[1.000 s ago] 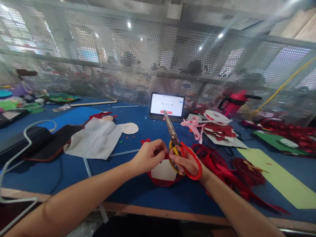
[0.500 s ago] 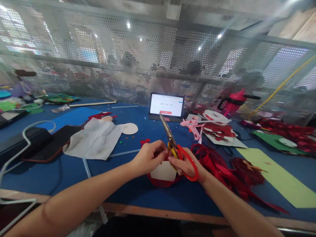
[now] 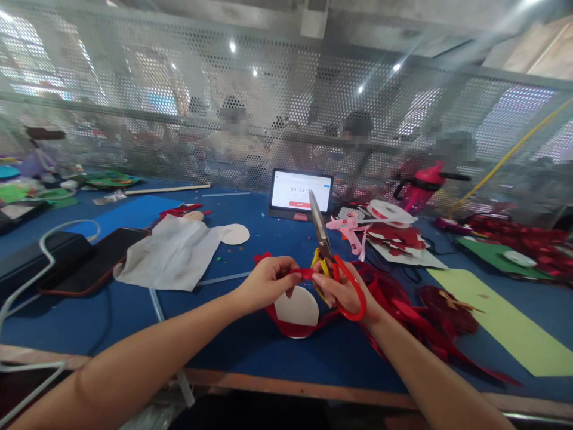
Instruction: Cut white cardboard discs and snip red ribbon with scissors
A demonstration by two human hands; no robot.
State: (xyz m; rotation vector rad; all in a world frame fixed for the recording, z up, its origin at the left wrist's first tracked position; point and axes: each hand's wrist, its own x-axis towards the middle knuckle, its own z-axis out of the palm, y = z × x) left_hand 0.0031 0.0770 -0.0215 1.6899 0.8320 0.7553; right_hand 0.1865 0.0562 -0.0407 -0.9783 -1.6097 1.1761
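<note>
A short stretch of red ribbon (image 3: pixel 306 273) runs between my two hands, pinched at one end by the fingers of my left hand (image 3: pixel 268 280). My right hand (image 3: pixel 339 289) pinches the other end. Hooked in that same hand are scissors (image 3: pixel 319 224) with red and yellow handles, their blades pointing up and away from me. Just below my hands lies an off-white round piece (image 3: pixel 296 307) with red fabric around its edge. More loose red ribbon (image 3: pixel 394 301) is heaped to the right of my right hand.
A tablet (image 3: pixel 301 191) showing a timer stands at the back. A pink glue gun (image 3: pixel 351 230) and a white spool (image 3: pixel 390 213) sit right of it. Left are a grey cloth (image 3: pixel 172 254) and a phone (image 3: pixel 96 260). A yellow-green sheet (image 3: pixel 505 322) lies at right.
My hands have moved slightly apart, with the ribbon now stretched between them. The scissors have swung right and more upright. More of the off-white round piece shows.
</note>
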